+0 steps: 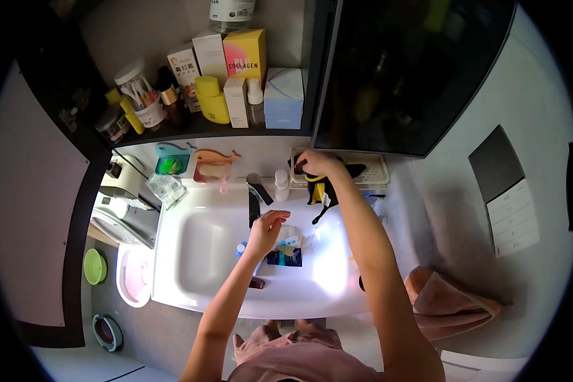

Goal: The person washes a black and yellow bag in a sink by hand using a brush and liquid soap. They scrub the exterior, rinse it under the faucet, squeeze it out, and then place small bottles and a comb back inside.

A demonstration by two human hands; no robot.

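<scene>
I'm over a white sink point(191, 254) in a small bathroom, shelf point(191, 127) above crammed with boxes and bottles. My right hand point(315, 162) closes on something dark in the cream tray point(372, 172); my left hand point(267, 226) hovers half-open, empty, by the black tap point(254, 200).

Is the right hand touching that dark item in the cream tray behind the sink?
Touching. The head view shows the right hand reaching into the cream tray, its fingers laid directly on the dark item at the tray's left end, with no gap between them.
</scene>
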